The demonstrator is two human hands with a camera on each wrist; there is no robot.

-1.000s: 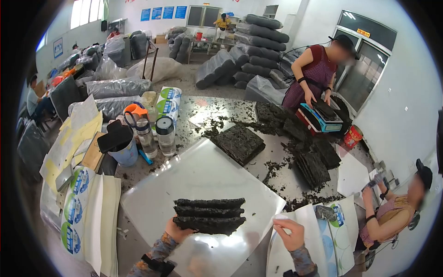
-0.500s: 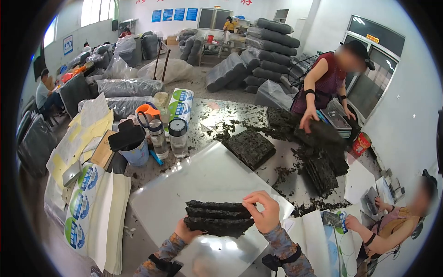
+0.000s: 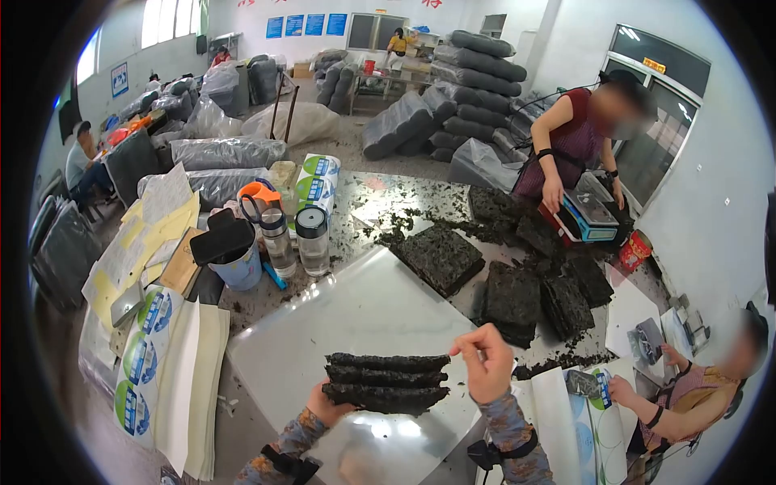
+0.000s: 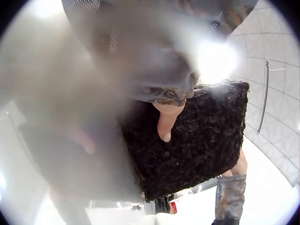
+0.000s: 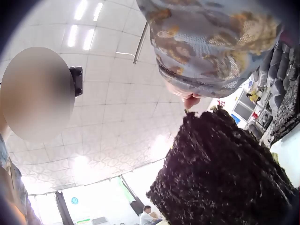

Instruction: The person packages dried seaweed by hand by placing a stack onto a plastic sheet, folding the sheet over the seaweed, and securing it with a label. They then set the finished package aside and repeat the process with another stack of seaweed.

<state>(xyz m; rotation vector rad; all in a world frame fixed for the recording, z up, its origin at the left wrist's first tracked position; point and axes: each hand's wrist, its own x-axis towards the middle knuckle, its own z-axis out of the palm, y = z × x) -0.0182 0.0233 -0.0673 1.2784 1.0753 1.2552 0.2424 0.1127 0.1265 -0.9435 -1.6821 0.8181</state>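
Observation:
Several thick folded layers of dried seaweed (image 3: 384,378) are gripped by my left hand (image 3: 327,404) at their left end, above the pale board. In the left wrist view, its thumb (image 4: 167,124) lies across the flat dark face of the seaweed (image 4: 201,136). My right hand (image 3: 487,364) is at the opposite end, with thumb and forefinger pinched at the upper right corner. The right wrist view shows those fingertips (image 5: 190,102) right at the ragged edge of the seaweed (image 5: 220,173); the other fingers are mostly hidden by the sleeve.
The pale board (image 3: 307,315) lies beneath my hands. Beyond it are seaweed stacks (image 3: 440,259) and scattered crumbs. Two glass bottles (image 3: 312,246) and a blue bucket (image 3: 238,271) stand at left. One person (image 3: 578,145) works across the table, another (image 3: 687,388) at right.
My right hand has come up and left from the right side to the seaweed's edge, then shifted slightly right. The person across has set another seaweed stack on the table.

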